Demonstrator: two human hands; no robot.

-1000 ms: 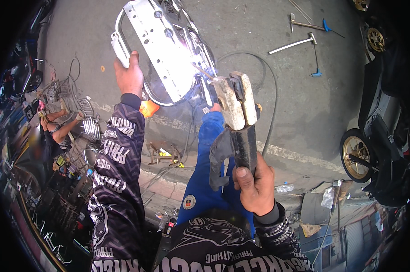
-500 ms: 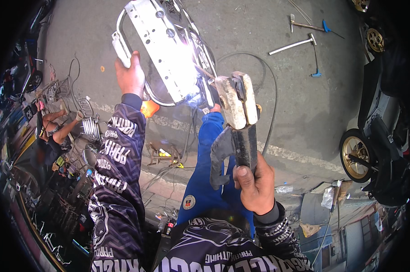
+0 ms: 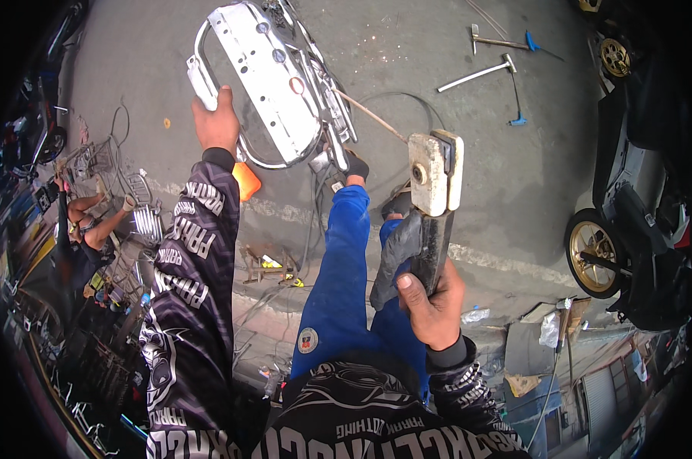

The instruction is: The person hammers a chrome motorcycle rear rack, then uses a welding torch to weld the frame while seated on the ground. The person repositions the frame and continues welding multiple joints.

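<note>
My left hand [image 3: 217,126] grips the outer tube of a silvery metal rack [image 3: 266,84], which has a flat perforated plate and bent tubes along its sides. The fingers are wrapped round the tube near a small end plate. In my right hand [image 3: 435,310] is a welding electrode holder [image 3: 430,245], black at the handle with worn whitish jaws. From those jaws a thin welding rod [image 3: 373,115] runs up-left to the rack's right side; whether its tip touches the metal I cannot tell. One hole in the plate has a reddish rim.
Hammers [image 3: 506,43] and a long T-shaped tool [image 3: 477,73] lie on the concrete at the upper right. A motorcycle [image 3: 594,252] stands to the right. Another person [image 3: 90,229] sits at left near metal tubes. Cables cross the ground, and an orange piece [image 3: 246,181] lies below the rack.
The bright welding glare on the rack is gone, and small sparks show on the ground beyond. My right hand has shifted the holder right, away from the rack. The left hand keeps its grip.
</note>
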